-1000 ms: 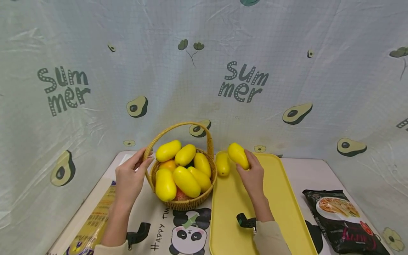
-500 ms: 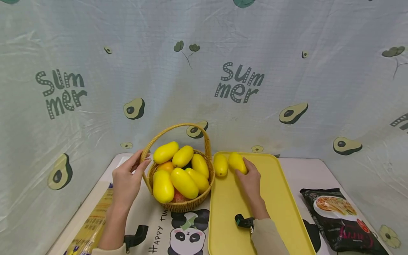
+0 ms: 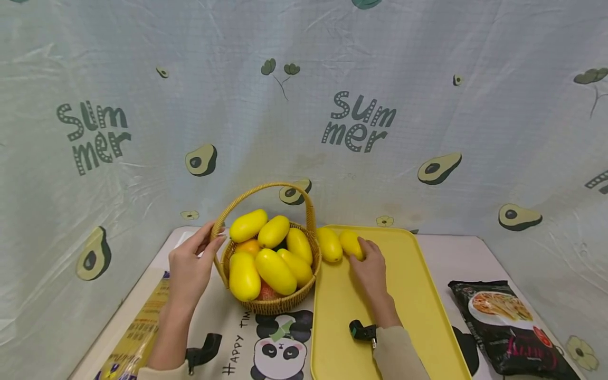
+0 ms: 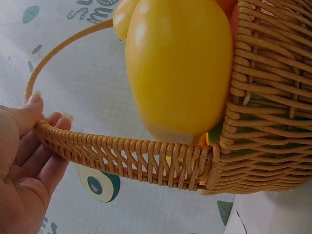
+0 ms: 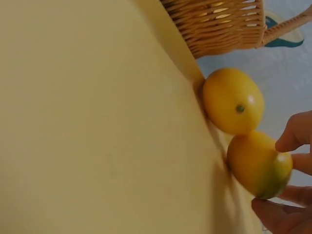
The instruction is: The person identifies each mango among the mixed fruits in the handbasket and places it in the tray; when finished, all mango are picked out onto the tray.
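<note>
My left hand (image 3: pixel 190 266) holds the handle (image 4: pixel 131 156) of a wicker basket (image 3: pixel 280 306) at its left side, thumb and fingers on either side of it. The basket is heaped with yellow mangoes (image 3: pixel 275 272). An orange (image 3: pixel 248 246) and a reddish fruit (image 3: pixel 268 292) show between them. Over the far end of a yellow tray (image 3: pixel 339 316), my right hand (image 3: pixel 371 269) has its fingers around a mango (image 5: pixel 256 163). That mango rests on the tray, touching a second mango (image 5: pixel 234 100) beside the basket.
A black noodle packet (image 3: pixel 513 327) lies right of the tray. At the left edge lies a long yellow packet (image 3: pixel 142 332). The table mat has a printed panda (image 3: pixel 280 353) before the basket. A printed curtain (image 3: pixel 266 126) hangs behind.
My right hand has lowered its mango onto the tray and moved it left against the other mango, which now tilts. My left hand keeps its hold on the handle.
</note>
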Tool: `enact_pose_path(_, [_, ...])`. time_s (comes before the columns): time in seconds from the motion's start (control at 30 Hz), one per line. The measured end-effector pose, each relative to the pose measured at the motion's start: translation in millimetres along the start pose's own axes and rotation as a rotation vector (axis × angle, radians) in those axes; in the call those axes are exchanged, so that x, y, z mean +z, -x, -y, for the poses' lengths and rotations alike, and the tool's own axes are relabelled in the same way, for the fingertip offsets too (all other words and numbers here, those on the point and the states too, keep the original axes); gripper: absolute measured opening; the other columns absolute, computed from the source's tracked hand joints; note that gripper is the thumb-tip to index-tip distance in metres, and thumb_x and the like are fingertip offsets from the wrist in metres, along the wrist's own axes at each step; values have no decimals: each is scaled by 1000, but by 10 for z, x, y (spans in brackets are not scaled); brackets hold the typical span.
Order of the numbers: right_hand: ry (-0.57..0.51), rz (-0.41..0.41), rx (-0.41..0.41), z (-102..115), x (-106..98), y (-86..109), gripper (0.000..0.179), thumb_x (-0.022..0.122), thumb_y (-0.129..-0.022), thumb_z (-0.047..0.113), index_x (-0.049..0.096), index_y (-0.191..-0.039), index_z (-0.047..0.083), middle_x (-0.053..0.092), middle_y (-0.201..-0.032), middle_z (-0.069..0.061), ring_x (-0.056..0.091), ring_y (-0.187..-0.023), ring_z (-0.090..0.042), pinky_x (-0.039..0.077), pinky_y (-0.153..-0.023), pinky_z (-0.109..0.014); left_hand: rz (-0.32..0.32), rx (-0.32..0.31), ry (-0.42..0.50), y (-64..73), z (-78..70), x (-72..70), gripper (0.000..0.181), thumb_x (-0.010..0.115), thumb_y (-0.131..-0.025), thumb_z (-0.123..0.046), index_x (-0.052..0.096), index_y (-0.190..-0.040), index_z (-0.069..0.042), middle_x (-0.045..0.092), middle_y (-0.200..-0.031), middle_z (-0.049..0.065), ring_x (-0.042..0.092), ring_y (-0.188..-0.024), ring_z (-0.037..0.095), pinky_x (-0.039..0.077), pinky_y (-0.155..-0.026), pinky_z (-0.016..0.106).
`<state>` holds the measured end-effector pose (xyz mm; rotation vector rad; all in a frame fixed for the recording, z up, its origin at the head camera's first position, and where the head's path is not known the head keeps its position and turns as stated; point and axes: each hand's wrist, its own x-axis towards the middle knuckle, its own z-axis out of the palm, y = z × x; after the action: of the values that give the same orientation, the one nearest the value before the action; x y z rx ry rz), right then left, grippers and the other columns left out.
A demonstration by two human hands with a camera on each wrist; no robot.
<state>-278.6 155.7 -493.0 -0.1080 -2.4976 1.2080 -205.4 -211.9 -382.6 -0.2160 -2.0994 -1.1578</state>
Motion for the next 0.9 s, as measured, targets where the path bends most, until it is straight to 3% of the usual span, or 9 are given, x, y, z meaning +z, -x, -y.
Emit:
enact_pose_path(0.27, [31,54,-1,18,-6,3,53,58,-88,8,55,-140,0,51,-142,-26,48,-133,-43,41,-113,-56,-4,6,-6,-6,-13,5,40,72,-90,-8,67,-130,-9,76,-108,13,56,-89,-20,49,-75,1])
enact_pose_path(0.67, [37,45,-3,-19,0,-13,54,60,-90,8,51,-142,1,49,-144,-26,46,-135,-42,37,-115,-55,-4,2,-12,4,-6,4,39,72,-90,-8,68,-129,-10,76,-108,12,56,-89,-19,48,-76,0])
enact_pose_path(0.9, [-18,23,-31,36,-56,-16,54,63,-89,8,53,-142,4,47,-147,-22,43,-138,-41,35,-117,-55,3,6,-4,4,10,14,40,71,-90,-9,67,-130,-11,76,-109,12,57,-90,-18,48,-75,0])
